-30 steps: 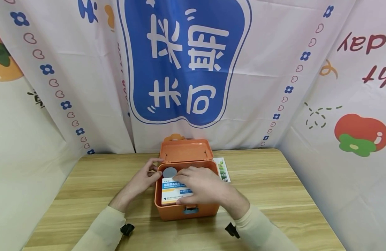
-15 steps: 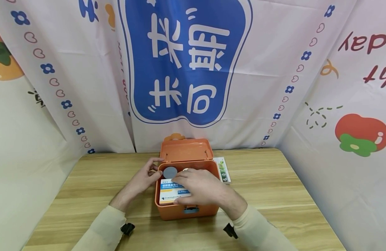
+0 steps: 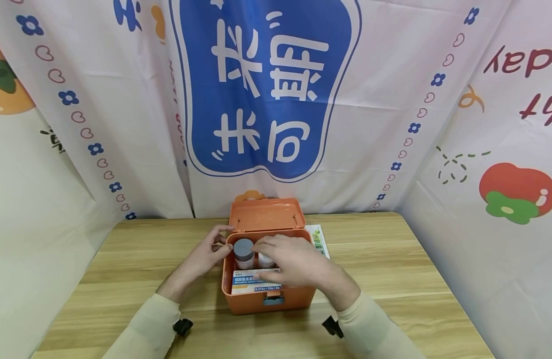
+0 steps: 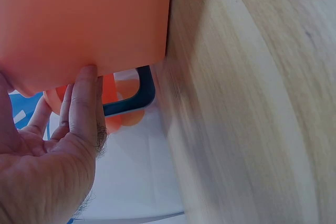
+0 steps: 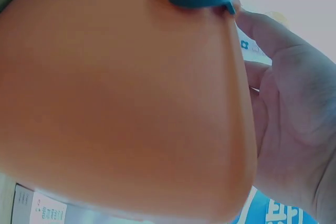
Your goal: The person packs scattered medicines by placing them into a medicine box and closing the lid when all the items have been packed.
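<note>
An orange storage box (image 3: 245,303) stands with its lid (image 3: 267,216) raised. Thumb and fingertips of my left hand (image 3: 211,253) touch its left rim and back left corner; in the left wrist view the fingers rest against the outer wall. Inside, at the front, lies a white, blue and yellow medicine carton (image 3: 245,288). Behind it stand a grey-capped bottle (image 3: 244,257) and a white bottle (image 3: 266,261), partly covered. My right hand (image 3: 295,262) is over the box opening, thumb above the carton, fingers over the white bottle. Whether the thumb touches the carton is unclear.
Behind the box's right side a white-and-green printed packet (image 3: 318,239) lies on the wooden table (image 3: 370,269). A teal latch (image 3: 273,300) is on the box front. Printed cloth (image 3: 383,114) hangs behind the table.
The carton has dropped lower at the front of the box, uncovering the bottles behind it. My right thumb has moved up from the carton's front edge; my left hand keeps its place.
</note>
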The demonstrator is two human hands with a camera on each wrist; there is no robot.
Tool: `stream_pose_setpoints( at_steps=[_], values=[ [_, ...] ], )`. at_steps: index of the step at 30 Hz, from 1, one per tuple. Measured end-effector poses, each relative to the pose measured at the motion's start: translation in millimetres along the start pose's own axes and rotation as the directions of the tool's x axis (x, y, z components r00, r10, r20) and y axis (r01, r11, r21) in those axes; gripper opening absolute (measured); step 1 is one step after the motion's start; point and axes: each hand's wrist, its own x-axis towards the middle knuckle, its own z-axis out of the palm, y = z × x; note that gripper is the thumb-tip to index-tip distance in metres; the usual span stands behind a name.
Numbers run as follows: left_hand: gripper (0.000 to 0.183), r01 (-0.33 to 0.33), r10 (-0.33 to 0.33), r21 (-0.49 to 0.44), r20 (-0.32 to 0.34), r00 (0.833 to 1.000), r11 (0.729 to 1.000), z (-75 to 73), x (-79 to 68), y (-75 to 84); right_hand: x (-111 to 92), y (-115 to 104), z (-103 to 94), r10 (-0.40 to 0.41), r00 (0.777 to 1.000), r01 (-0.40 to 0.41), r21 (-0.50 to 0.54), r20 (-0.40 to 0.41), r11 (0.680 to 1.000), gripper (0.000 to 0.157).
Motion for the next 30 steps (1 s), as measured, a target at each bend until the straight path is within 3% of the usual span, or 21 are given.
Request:
stream_pose_setpoints(
  at_steps=[24,30],
  values=[
    [0.049,-0.011,0.011,0.013,-0.021,1.000,1.000,1.0,-0.7,2.9,-18.0,43.1,-10.8,0.170,0.984,-0.164,0.103,-0.056,0.981,0.053],
    [0.050,-0.041,0.042,0.010,-0.016,0.999,0.999,0.4,-0.1,1.1,-24.4,55.7,-10.0,0.208,0.976,-0.201,0.110,-0.062,0.973,0.055]
  ],
)
